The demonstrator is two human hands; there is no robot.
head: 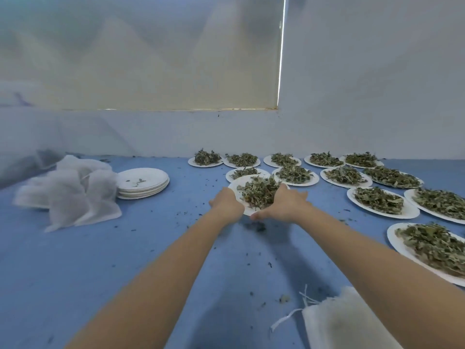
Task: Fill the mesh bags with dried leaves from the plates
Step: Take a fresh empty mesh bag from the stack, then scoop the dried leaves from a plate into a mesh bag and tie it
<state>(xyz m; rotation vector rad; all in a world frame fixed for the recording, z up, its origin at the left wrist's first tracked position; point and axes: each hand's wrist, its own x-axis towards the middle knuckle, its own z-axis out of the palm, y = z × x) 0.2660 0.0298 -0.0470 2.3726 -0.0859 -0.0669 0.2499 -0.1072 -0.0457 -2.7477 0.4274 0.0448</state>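
A white paper plate heaped with dried green leaves is lifted a little above the blue table, tilted toward me. My left hand grips its left rim and my right hand grips its right rim, thumb under the near edge. A white mesh bag with a loose drawstring lies at the bottom right by my right forearm. Several more leaf-filled plates spread across the right side.
A stack of used white plates stands at the left centre. A pile of white mesh bags lies further left. Leaf crumbs dot the blue table. A white wall and a covered window close the back.
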